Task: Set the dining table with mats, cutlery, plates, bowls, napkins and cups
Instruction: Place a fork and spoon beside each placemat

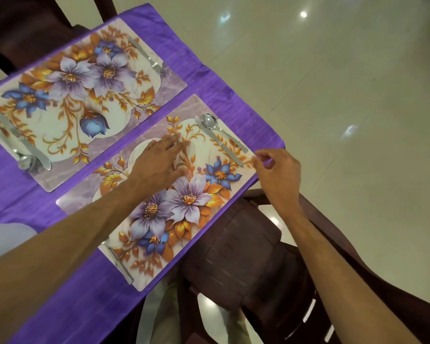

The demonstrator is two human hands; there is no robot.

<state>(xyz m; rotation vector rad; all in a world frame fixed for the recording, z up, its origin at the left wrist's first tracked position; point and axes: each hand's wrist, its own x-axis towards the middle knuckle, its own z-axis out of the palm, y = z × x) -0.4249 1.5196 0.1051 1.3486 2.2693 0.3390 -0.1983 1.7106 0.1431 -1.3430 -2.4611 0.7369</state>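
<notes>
- The near placemat [184, 207] lies on the purple tablecloth [209, 78], its long axis running from lower left to upper right, parallel to the far placemat [85, 90] beyond it.
- The left hand [157, 157] lies flat on the middle of the near placemat, fingers straight and spread, pressing it down; it grasps nothing.
- The right hand [276, 170] is at the mat's far right corner, by the table edge, with fingers curled and thumb meeting forefinger at the mat's edge (whether it truly pinches the corner or only touches it, I cannot tell).
- A spoon [210, 122] and a table knife [224, 147] lie side by side across that end of the mat, bowl and blade tip pointing away from the person, handles towards the right hand, which is clearly the nearer of the two to them.
- A fork [119, 261] lies across the near-left end, partly hidden under the left forearm.
- The far placemat already carries a fork [149, 57] at its right end and a spoon [23, 157] with a knife [27, 145] at its left.
- My judgement: this is the straightening of the near mat, one hand anchoring and the other tugging the corner; mats and cutlery are down, while no plates, bowls, napkins or cups are in view.
- A dark brown chair [246, 244] stands tucked below the right arm.
</notes>
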